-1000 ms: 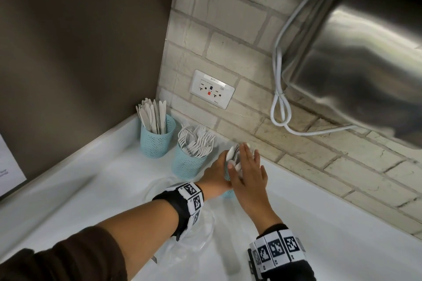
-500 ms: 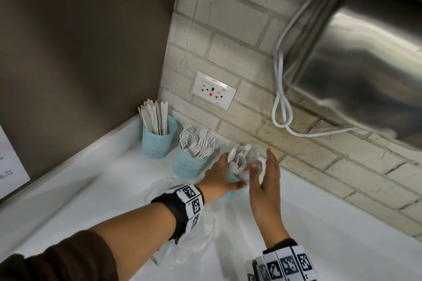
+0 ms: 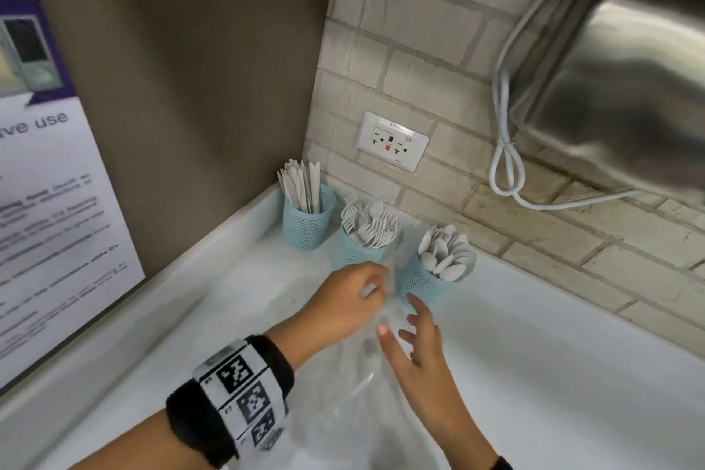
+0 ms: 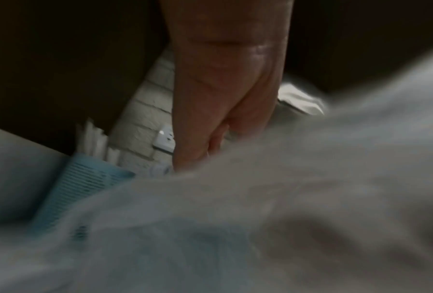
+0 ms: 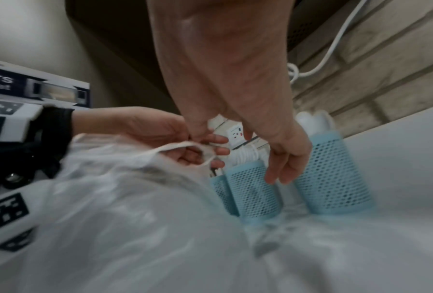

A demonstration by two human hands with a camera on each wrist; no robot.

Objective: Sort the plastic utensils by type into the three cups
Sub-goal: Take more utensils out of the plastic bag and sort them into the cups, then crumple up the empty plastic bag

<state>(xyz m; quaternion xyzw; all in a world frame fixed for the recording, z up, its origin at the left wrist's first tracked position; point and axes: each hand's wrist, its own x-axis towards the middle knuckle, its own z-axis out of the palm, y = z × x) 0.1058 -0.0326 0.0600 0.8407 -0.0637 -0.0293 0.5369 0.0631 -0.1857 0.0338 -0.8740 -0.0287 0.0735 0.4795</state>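
Three blue mesh cups stand in a row by the brick wall: the knife cup (image 3: 307,225) in the corner, the fork cup (image 3: 353,252) in the middle, and the spoon cup (image 3: 421,282) on the right. A clear plastic bag (image 3: 362,385) lies crumpled on the counter in front of them. My left hand (image 3: 375,288) pinches the bag's rim (image 5: 185,145) just before the fork cup. My right hand (image 3: 400,324) hovers over the bag with its fingers spread, holding nothing, close to the spoon cup (image 5: 333,178). The left wrist view is blurred and filled by the bag (image 4: 285,198).
The white counter (image 3: 572,355) runs to the right along the brick wall. A steel appliance (image 3: 629,69) hangs overhead at the right, with a white cord (image 3: 507,168) looped below it. A wall socket (image 3: 393,141) sits above the cups and a poster (image 3: 49,183) at the left.
Both hands have drawn back from the spoon cup toward me. My left hand let go of that cup and took hold of the plastic bag's rim. My right hand dropped over the bag.
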